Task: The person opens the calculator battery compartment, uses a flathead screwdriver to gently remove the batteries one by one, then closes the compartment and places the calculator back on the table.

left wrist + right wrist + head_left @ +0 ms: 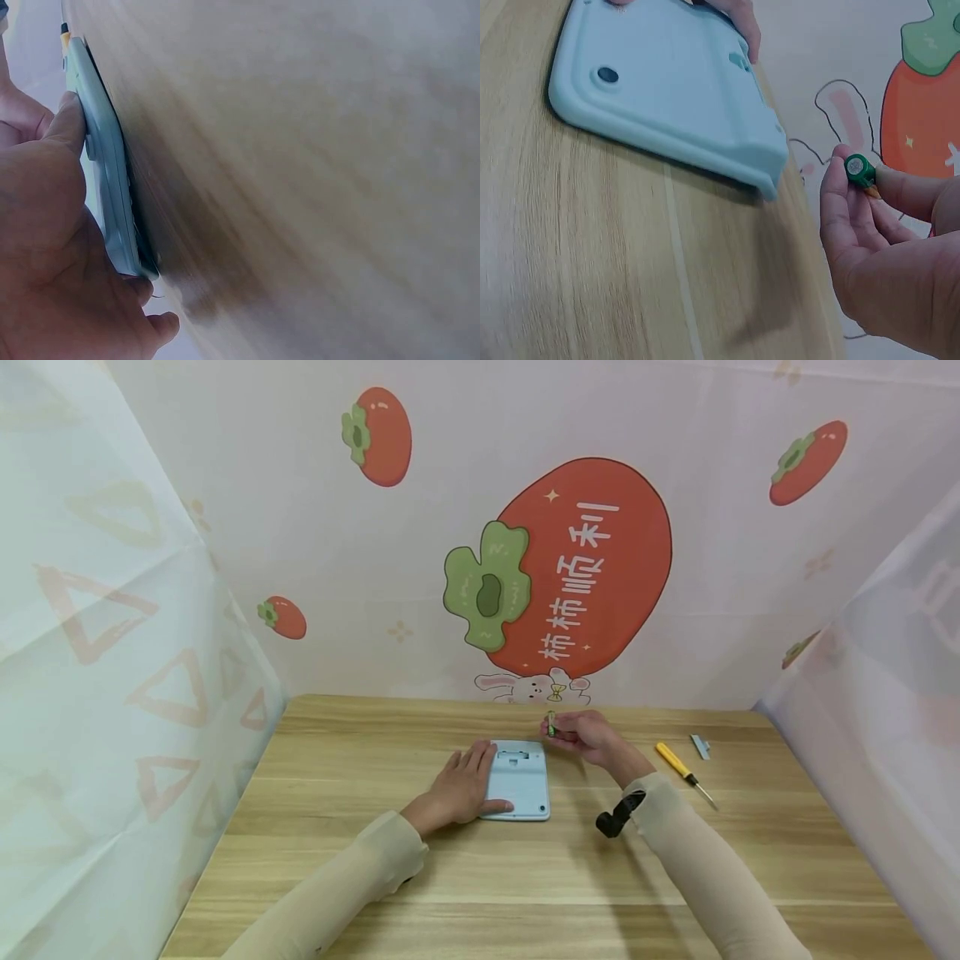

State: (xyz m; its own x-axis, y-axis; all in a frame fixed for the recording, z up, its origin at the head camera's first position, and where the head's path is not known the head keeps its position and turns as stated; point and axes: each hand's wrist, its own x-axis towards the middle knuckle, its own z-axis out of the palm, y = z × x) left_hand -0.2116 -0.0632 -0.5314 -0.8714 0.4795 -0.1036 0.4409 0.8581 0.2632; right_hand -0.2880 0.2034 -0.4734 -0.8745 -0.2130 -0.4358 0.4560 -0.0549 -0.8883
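Note:
A light blue tablet-shaped device (528, 789) lies back side up on the wooden table, with an open slot (513, 755) near its far edge. My left hand (467, 783) holds its left side, the thumb laid over the near part and the fingers around the far corner. In the left wrist view the thumb (69, 124) touches the device's surface. Just past the far right corner, my right hand (588, 737) pinches a small green battery (859, 169) between thumb and fingers. One round, flat end of the battery faces the right wrist camera. The device's front is hidden.
To the right lies a screwdriver (675, 762) with a yellow handle, its tip pointing toward the near right. Beyond it is a small light blue cover (701, 747). A printed cloth wall (420, 560) stands along the table's far edge, with cloth at both sides.

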